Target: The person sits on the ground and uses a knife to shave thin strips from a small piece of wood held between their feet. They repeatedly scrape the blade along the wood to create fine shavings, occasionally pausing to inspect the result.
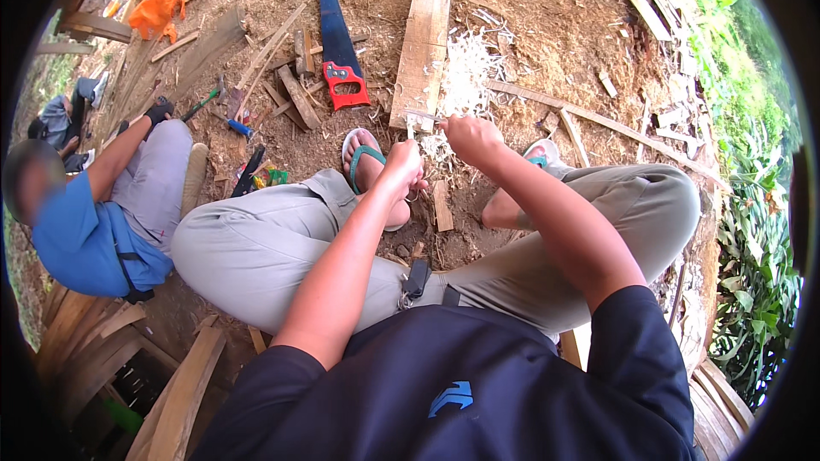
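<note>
Head view, centre: left fingers [405, 157] grip a pale stick [410, 127] jutting above them; right fingers [462, 130] clasp a knife [424, 115] pointing left.

The right hand [471, 138] hides one end of the thin blade [423, 115].

Straight onto the dark shirt [367, 393] now, and right there on its front, a bright blue emblem [459, 393], angular, arrow-like, more sign than letter! Scanning for words or numbers: none legible. Up now, well beyond the shirt, over to the handsaw [338, 43]: too small to make out any markings. Across to the blue top [68, 230], left of the shirt: again, no readable print.
</note>
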Available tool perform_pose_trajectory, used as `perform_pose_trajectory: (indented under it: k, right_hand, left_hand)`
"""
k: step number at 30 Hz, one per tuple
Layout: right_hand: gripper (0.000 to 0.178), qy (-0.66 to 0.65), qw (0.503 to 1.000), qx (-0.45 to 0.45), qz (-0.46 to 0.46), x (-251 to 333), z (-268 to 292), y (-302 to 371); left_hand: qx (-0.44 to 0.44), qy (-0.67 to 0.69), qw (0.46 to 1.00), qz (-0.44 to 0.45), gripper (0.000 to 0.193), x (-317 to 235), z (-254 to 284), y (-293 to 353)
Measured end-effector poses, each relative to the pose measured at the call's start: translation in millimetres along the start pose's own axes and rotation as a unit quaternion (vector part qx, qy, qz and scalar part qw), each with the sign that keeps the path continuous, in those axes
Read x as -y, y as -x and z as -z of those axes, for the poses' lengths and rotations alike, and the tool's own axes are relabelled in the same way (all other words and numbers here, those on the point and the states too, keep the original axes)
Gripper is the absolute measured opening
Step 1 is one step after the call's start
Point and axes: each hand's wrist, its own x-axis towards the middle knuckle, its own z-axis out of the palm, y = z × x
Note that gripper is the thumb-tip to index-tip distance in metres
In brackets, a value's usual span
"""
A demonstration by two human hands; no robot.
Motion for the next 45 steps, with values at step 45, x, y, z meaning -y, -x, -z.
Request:
perform_pose_trajectory:
  k: [45]
  right_hand:
    - [0.046, 0.144, 0.988, 0.055, -0.008, 21, 0, 5]
  left_hand:
    - [-0.017, -0.014, 1.0, -0.001, 0.039, -13, -15, 15]
